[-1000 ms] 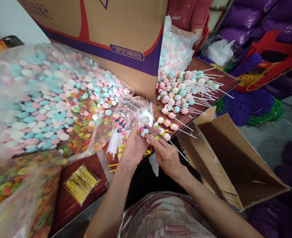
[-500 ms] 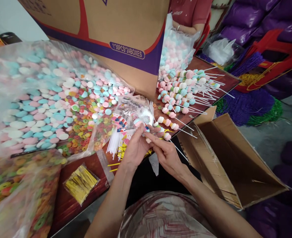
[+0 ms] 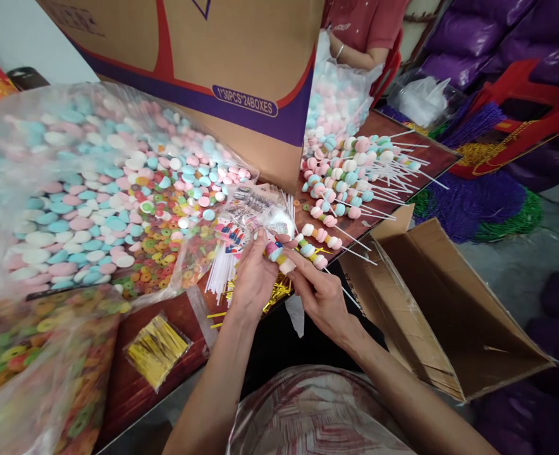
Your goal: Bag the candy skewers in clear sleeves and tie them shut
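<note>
Between my two hands is a candy skewer [image 3: 279,256] with pink, blue and white marshmallows and yellowish gummy rings. My left hand [image 3: 253,275] is closed around its upper end. My right hand [image 3: 320,287] pinches its lower end beside a white marshmallow; the stick there is mostly hidden by the fingers. Just beyond my right fingers lie finished-looking skewers [image 3: 324,236] on the table. Printed clear wrappers [image 3: 248,208] lie past my left hand, near white sticks [image 3: 220,275] and gold twist ties [image 3: 277,292].
A large bag of marshmallows [image 3: 80,221] spreads across the left, with gummy rings [image 3: 153,268] beside it. A packet of gold ties [image 3: 157,351] lies near the table edge. A tall carton [image 3: 203,63] stands behind. An open box [image 3: 450,309] is at right. Another person [image 3: 365,31] sits beyond.
My left fingers have shifted down and left, so more of the skewer's marshmallows and rings now show between my hands. My right hand has barely moved.
</note>
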Motion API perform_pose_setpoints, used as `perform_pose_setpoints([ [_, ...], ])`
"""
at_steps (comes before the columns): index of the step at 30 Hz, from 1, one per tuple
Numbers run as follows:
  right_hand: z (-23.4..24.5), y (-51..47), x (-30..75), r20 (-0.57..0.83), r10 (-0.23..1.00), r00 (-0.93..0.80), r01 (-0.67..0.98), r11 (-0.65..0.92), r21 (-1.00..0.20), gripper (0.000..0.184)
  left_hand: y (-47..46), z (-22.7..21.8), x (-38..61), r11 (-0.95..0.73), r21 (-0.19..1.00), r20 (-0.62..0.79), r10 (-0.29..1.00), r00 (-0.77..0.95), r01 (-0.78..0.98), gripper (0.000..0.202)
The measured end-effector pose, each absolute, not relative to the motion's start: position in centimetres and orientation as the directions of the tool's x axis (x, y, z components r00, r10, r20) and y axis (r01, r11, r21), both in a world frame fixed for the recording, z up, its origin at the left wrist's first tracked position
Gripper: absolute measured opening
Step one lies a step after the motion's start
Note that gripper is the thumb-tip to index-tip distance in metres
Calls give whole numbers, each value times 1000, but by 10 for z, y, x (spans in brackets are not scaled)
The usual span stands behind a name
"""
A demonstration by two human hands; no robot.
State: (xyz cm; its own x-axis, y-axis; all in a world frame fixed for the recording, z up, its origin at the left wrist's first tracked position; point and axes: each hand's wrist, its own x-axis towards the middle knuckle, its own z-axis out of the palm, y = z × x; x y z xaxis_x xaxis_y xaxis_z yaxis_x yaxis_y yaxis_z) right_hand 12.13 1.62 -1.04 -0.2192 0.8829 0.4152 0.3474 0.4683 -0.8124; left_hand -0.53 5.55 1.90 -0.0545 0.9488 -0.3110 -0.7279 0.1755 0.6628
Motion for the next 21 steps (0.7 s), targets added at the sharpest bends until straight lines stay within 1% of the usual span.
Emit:
perform_pose_setpoints([
  [3, -15, 15, 122, 446, 865, -228, 377, 501, -779, 43, 55, 20, -4, 185, 660, -307, 951, -37, -728, 23],
  [6, -18, 12, 121, 423, 880, -217, 432, 475, -767, 43, 55, 19, -3, 183, 683, -302, 952, -46, -708, 25],
  [10, -19, 8, 116, 387, 897, -212, 491, 441, -752, 44, 52, 18, 1, 177, 742, -277, 959, -55, -647, 27],
  [14, -20, 10, 110, 385, 890, -245, 626, 448, -638, 46, 48, 16, 3, 196, 786, -257, 966, -22, -586, 24],
  [16, -20, 11, 109, 373, 894, -248, 670, 436, -600, 46, 47, 14, 2, 227, 763, -287, 958, -2, -606, 21],
  [17, -20, 12, 109, 363, 897, -250, 673, 431, -601, 46, 48, 13, 0, 250, 736, -313, 950, 12, -629, 19],
  [19, -18, 12, 110, 351, 898, -267, 641, 437, -631, 45, 49, 11, -5, 288, 670, -366, 930, 33, -685, 17],
  [21, -17, 11, 114, 362, 892, -271, 585, 451, -674, 43, 52, 11, -11, 278, 620, -394, 919, 14, -734, 17],
])
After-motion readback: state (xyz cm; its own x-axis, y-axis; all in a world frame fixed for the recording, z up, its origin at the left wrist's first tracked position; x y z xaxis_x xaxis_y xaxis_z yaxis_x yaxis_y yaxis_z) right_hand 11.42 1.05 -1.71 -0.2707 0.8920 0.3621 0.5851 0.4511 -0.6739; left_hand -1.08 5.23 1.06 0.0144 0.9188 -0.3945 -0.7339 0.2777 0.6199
